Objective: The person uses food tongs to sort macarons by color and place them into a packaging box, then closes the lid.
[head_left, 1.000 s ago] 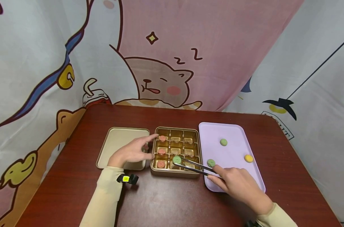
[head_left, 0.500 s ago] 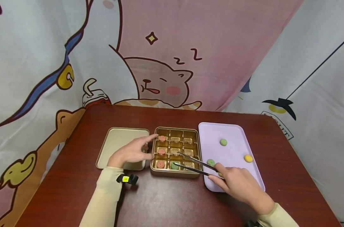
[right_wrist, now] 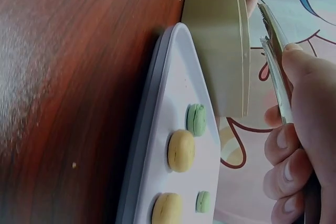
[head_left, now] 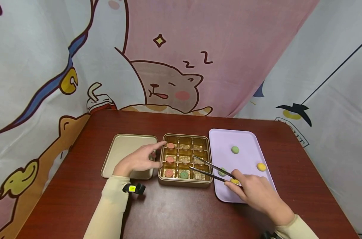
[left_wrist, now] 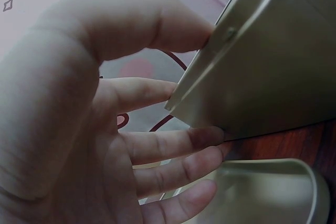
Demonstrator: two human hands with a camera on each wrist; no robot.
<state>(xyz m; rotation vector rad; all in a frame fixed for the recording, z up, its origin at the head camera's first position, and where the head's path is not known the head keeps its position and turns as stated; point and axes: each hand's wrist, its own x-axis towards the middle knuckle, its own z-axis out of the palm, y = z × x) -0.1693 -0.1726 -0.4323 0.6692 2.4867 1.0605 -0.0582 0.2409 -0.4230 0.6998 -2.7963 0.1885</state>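
My right hand (head_left: 260, 194) grips black-and-silver tongs (head_left: 208, 174). Their tips are spread with nothing between them, over the right part of the gold divided box (head_left: 184, 183). A green macaron (head_left: 184, 174) lies in the front middle compartment. Pink macarons fill the left column: front (head_left: 169, 173), middle (head_left: 170, 159) and back (head_left: 170, 145). At the box's left side is my left hand (head_left: 139, 159), fingers extended; in the left wrist view its thumb and index fingertips are at the rim of the box (left_wrist: 273, 77).
Right of the box lies a lilac tray (head_left: 228, 136) with two green macarons, far (head_left: 235, 149) and near (head_left: 222, 172), and two yellow ones, right (head_left: 261, 166) and partly hidden (head_left: 234, 181). A gold lid (head_left: 130, 141) lies on the left, partly under the left hand.
The tongs let go of the green macaron, which now lies in the front middle compartment. They then moved right, tips apart. The left hand stayed in place.
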